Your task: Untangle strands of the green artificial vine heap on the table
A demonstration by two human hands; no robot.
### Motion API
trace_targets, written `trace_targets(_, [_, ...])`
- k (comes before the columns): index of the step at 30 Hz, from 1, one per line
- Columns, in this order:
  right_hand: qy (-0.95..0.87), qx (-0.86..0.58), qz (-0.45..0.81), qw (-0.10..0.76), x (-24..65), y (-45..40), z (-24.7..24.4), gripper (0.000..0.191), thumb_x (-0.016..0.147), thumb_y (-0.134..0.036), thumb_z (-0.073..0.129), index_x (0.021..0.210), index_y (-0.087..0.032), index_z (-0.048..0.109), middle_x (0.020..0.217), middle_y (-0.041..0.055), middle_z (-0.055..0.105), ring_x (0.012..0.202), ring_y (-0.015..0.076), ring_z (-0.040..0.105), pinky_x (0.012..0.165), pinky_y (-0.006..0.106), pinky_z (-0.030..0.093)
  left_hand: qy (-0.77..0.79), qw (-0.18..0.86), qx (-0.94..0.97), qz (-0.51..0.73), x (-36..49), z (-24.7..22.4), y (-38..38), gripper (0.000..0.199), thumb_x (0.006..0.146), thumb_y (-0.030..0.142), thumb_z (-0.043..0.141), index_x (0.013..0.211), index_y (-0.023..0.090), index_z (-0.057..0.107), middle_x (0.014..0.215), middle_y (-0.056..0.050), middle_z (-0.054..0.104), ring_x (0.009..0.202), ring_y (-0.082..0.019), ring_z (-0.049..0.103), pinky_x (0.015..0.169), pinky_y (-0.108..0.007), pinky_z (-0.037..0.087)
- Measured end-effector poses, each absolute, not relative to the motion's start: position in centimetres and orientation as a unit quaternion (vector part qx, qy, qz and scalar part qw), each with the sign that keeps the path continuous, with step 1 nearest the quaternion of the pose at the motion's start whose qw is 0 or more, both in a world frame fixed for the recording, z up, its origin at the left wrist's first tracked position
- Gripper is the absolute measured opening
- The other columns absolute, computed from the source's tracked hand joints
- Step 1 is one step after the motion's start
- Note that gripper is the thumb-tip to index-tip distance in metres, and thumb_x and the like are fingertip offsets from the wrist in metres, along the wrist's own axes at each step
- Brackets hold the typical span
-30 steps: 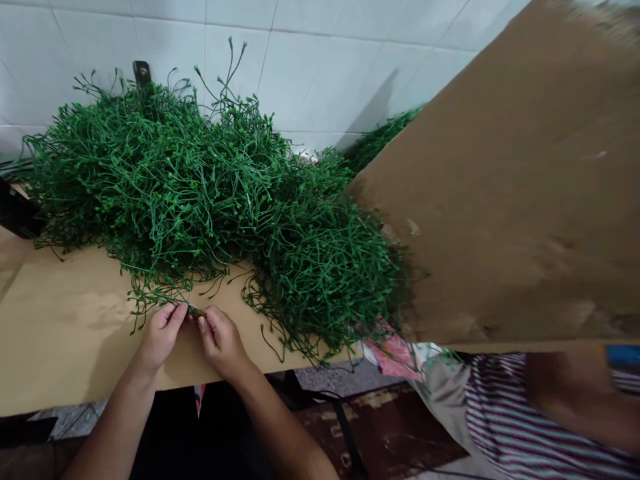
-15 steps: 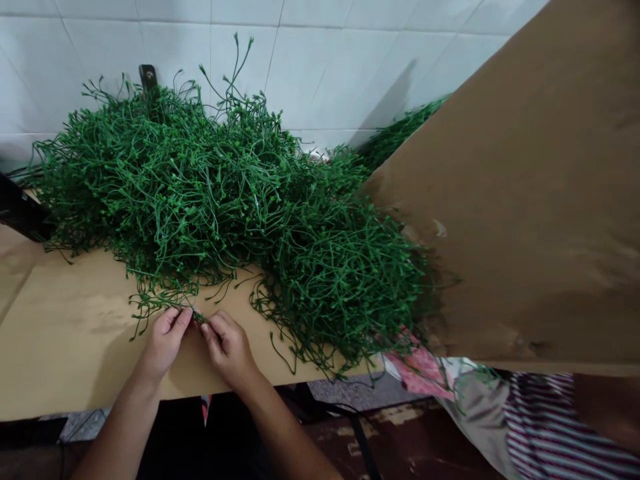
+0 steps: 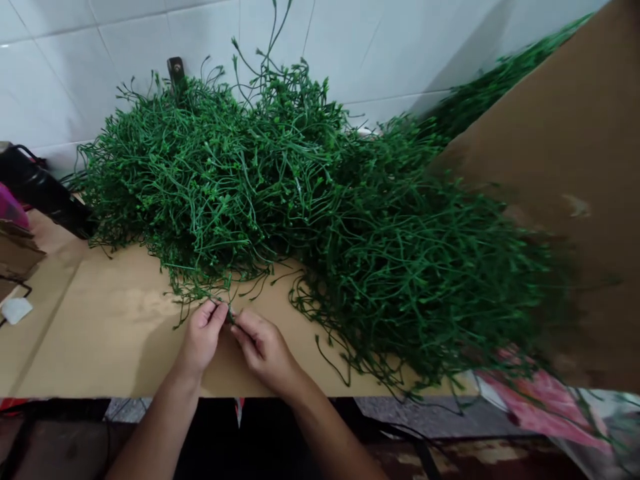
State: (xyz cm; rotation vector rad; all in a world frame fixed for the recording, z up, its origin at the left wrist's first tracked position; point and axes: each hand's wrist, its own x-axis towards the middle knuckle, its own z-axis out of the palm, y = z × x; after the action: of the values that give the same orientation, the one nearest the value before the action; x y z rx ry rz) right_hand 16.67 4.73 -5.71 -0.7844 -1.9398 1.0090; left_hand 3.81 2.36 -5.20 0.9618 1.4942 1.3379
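Close together over the front of the cardboard-coloured table top (image 3: 115,333), my two hands pinch a small bunch of green plastic stems (image 3: 231,316). My left hand (image 3: 204,333) is closed, thumb against fingers, at the bunch's left side. Opposite it, my right hand (image 3: 265,347) is closed on the lower end of the same stems. Thin sprigs spread up and left from my fingers toward a large heap of artificial green stems (image 3: 215,173) with small budded tips. How the stems are joined between my fingertips is too small to make out.
A second mound of stems (image 3: 425,267) spills over the table's front edge at right. Beside it stands a large brown cardboard sheet (image 3: 575,173). Pink plastic (image 3: 550,400) hangs below. At left lie a black cylinder (image 3: 50,190) and a small white piece (image 3: 17,310). White tiles (image 3: 200,33) back the table.
The view has turned left, so everything sits further right and more of the table's left end shows. Both hands keep their pinch on the stems, with only slight finger movement.
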Motion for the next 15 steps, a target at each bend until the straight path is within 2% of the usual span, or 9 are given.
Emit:
trace_targets(4, [-0.801,-0.191,0.405,0.397,16.2,2.8,-5.1,0.015,0.079,-0.008,0.039,0.067,-0.018,0.042,0.066,0.0014,0.050,0.067,0.0110,0.046,0.061,0.022,0.038,0.616,0.442,0.263,0.597,3.5,-4.6,3.3,0.037,0.063,0.049,0.068,0.062,0.017,0.051,0.055,0.006,0.047,0.051,-0.006,0.042,0.050,-0.019,0.035])
trace_targets(6, [-0.843,-0.074,0.391,0.363,15.9,1.3,-4.1,0.012,0.075,-0.008,0.042,0.075,-0.018,0.049,0.071,0.0014,0.055,0.072,0.0118,0.050,0.067,0.024,0.040,0.607,0.449,0.183,0.630,3.2,-4.2,4.0,0.042,0.056,0.052,0.072,0.066,0.018,0.049,0.057,0.007,0.049,0.048,-0.005,0.042,0.047,-0.018,0.033])
trace_targets(8, [-0.870,-0.026,0.355,0.343,16.2,0.3,-2.6,0.013,0.074,-0.009,0.044,0.078,-0.018,0.051,0.072,0.0014,0.056,0.072,0.0122,0.049,0.065,0.024,0.040,0.599,0.463,0.180,0.628,3.0,-4.0,4.3,0.045,0.052,0.052,0.074,0.066,0.018,0.049,0.058,0.006,0.051,0.049,-0.005,0.045,0.047,-0.018,0.034])
trace_targets(10, [-0.863,-0.092,0.322,0.378,17.5,0.9,-0.7,0.013,0.077,-0.008,0.042,0.077,-0.018,0.050,0.070,0.0016,0.053,0.068,0.0114,0.047,0.059,0.023,0.038,0.604,0.473,0.230,0.599,3.1,-4.1,4.3,0.044,0.053,0.053,0.074,0.062,0.017,0.050,0.055,0.006,0.050,0.050,-0.006,0.046,0.048,-0.019,0.035])
trace_targets(12, [-0.833,-0.216,0.256,0.439,20.2,3.0,1.0,0.015,0.082,-0.007,0.042,0.074,-0.018,0.048,0.063,0.0002,0.048,0.062,0.0098,0.044,0.054,0.021,0.035,0.607,0.477,0.272,0.575,3.2,-4.4,4.0,0.043,0.055,0.054,0.072,0.060,0.016,0.053,0.053,0.004,0.051,0.051,-0.007,0.047,0.050,-0.019,0.036])
trace_targets(15, [-0.771,-0.388,0.041,0.503,26.1,7.4,2.8,0.010,0.082,-0.012,0.053,0.074,-0.019,0.053,0.069,0.0015,0.053,0.064,0.0107,0.048,0.058,0.025,0.036,0.605,0.479,0.292,0.565,3.5,-4.6,3.6,0.040,0.060,0.053,0.069,0.063,0.015,0.059,0.058,0.001,0.057,0.056,-0.008,0.049,0.054,-0.020,0.037])
